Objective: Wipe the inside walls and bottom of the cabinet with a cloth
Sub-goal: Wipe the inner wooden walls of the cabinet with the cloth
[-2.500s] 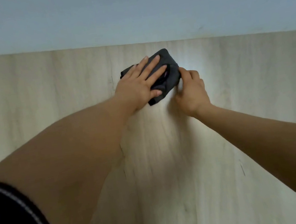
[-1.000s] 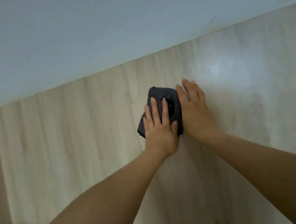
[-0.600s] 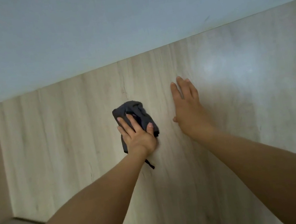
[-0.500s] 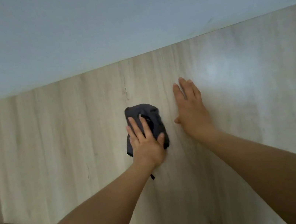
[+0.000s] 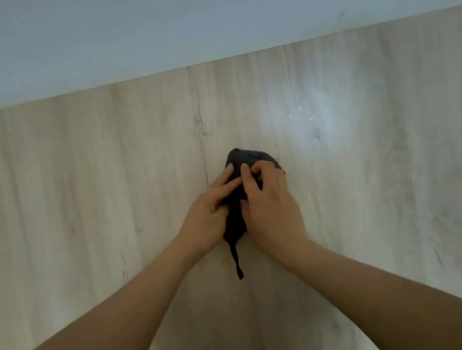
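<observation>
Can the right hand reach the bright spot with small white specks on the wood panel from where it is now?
Probably yes. The right hand grips the cloth just below-left of the bright spot on the wood panel, and nothing lies between them.

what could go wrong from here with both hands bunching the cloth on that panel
1. The dark cloth is balled up between the left hand and right hand, so it likely wipes only a narrow strip of the wooden panel.
2. A loose strand hangs below the hands and may snag or drag.
3. The pale specks up and right of the cloth could get missed.
</observation>
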Demonstrator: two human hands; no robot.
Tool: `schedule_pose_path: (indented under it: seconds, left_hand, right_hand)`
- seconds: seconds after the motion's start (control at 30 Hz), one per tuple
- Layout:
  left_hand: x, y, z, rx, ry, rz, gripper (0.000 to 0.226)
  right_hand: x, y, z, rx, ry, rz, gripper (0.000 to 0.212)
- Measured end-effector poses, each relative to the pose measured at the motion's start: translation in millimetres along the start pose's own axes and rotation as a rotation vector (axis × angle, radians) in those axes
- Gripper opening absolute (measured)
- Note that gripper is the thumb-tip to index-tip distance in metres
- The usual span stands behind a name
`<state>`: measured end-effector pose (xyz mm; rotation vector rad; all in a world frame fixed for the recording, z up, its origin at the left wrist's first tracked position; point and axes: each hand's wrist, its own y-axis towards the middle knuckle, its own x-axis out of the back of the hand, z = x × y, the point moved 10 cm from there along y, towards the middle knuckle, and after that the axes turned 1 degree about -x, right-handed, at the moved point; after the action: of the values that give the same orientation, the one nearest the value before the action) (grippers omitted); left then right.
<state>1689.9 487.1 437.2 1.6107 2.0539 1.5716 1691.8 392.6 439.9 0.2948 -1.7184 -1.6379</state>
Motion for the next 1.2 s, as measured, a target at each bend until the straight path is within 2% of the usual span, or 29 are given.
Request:
schedule_pose_path:
  seconds: [0.03, 0.07, 0.17, 0.3, 0.4, 0.47, 0.53, 0.63, 0.77, 0.83, 0.97, 1.03, 1.1, 1.2]
  left_hand:
    - [14.7, 0.4, 1.9, 0.038, -0.052, -0.071, 0.049]
    - [26.3, 1.9, 1.6, 0.041, 0.000, -0.141, 0.042]
    - [33.6, 10.3, -17.8, -0.058, 0.270, -0.198, 0.035]
    - [33.3, 17.8, -30.3, -0.113, 0.502, -0.251, 0.053]
    - [30.9, 20.3, -26.6, -0.087, 0.645, -0.252, 0.062]
    - [27.1, 20.1, -20.3, -0.054, 0.687, -0.221, 0.068]
    - [22.3, 17.7, -15.0, -0.042, 0.738, -0.187, 0.073]
    - [18.0, 12.3, -10.9, -0.036, 0.805, -0.164, 0.079]
    - [13.8, 2.5, -11.5, -0.038, 0.856, -0.155, 0.081]
    - [13.5, -1.3, -8.2, -0.030, 0.889, -0.149, 0.081]
    - [20.8, -12.6, 1.8, -0.060, 0.897, -0.182, 0.077]
    - [25.7, -21.5, 10.1, -0.085, 0.904, -0.175, 0.075]
    - [33.6, -32.4, 21.8, -0.083, 0.898, -0.163, 0.078]
    - [49.8, -49.1, 40.4, -0.032, 0.877, -0.163, 0.078]
  right_hand:
    - [-5.5, -2.5, 1.0, -0.007, -0.079, 0.017, 0.069]
    - [-9.3, -4.5, 2.1, -0.022, -0.146, 0.035, 0.077]
    - [-8.6, 0.5, 1.4, -0.055, -0.206, 0.052, 0.083]
    - [19.8, 34.9, -9.8, 0.039, -0.250, 0.062, 0.072]
    - [63.6, 74.4, -53.9, -0.143, -0.240, -0.020, 0.070]
    - [72.3, 86.4, -72.2, -0.225, -0.183, -0.024, 0.075]
    - [62.3, 75.0, -71.7, -0.225, -0.116, 0.003, 0.080]
    - [28.9, 29.3, -42.7, -0.023, -0.080, 0.041, 0.075]
    - [8.6, -6.3, -27.0, 0.187, -0.085, 0.252, 0.073]
    - [19.9, 3.1, -46.8, 0.149, -0.137, 0.318, 0.077]
    - [63.6, 22.5, -95.7, -0.171, -0.085, 0.145, 0.080]
    - [62.2, 15.6, -96.4, -0.258, -0.066, 0.126, 0.086]
    - [41.5, 7.0, -77.0, -0.212, -0.090, 0.169, 0.083]
    - [-12.6, -15.5, -19.8, 0.015, -0.142, 0.271, 0.080]
